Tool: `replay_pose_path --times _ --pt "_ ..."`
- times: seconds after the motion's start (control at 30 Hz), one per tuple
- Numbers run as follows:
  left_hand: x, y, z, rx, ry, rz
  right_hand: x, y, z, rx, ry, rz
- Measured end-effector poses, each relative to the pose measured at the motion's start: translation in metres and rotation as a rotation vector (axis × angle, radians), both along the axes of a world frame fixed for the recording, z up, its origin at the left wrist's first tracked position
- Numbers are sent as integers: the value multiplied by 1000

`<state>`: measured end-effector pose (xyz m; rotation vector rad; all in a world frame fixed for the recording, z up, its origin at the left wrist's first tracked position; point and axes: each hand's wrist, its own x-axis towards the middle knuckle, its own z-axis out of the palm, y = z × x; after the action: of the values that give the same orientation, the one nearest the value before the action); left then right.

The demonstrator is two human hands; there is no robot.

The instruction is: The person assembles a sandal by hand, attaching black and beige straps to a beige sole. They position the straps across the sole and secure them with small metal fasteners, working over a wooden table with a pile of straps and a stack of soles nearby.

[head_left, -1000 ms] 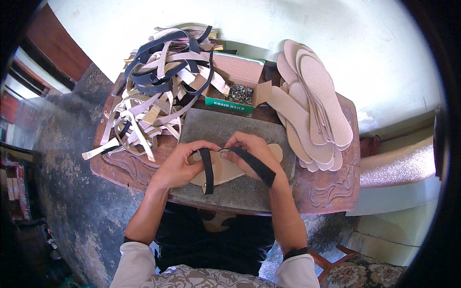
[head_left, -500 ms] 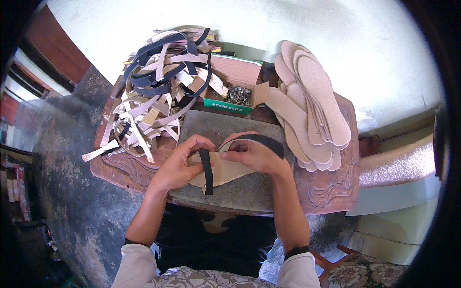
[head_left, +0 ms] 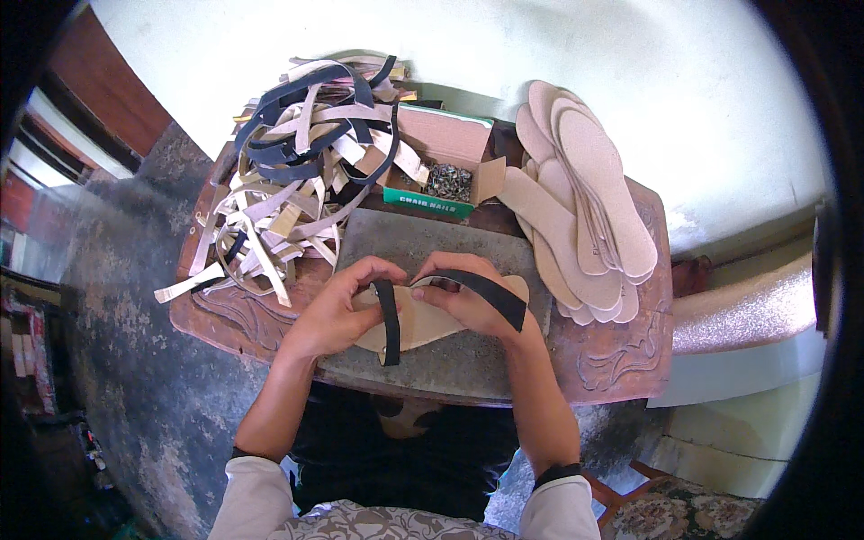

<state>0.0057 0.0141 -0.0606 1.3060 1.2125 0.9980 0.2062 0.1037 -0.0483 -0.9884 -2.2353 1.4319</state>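
Black strip (head_left: 495, 295) arcs over the right hand (head_left: 463, 311).

You are in what looks like a small footwear workshop set up in a homely room. Reading the clock from the slab (head_left: 504, 364) before you, a big heap of cut straps (head_left: 292, 171) lies at ten, an open cardboard box (head_left: 426, 202) of small metal pieces (head_left: 448, 182) at twelve, and a pile of tan insoles (head_left: 589, 162) at two. On the slab itself is a strapped sole (head_left: 418, 324). The furniture is more domestic: your bench is a carved wooden table (head_left: 621, 355), and a floral-covered chair (head_left: 688, 517) stands at four. Beyond twelve rises a pale wall (head_left: 504, 40); the floor (head_left: 135, 315) at nine is worn and blotchy.
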Motion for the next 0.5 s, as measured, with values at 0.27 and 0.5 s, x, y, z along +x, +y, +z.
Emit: replay_pose_path --times 0.27,0.5 --pt "0 1 8 -42 -30 49 16 -16 40 281 343 -198" --pt "5 -2 10 -130 -159 228 30 -44 88 173 233 -85"
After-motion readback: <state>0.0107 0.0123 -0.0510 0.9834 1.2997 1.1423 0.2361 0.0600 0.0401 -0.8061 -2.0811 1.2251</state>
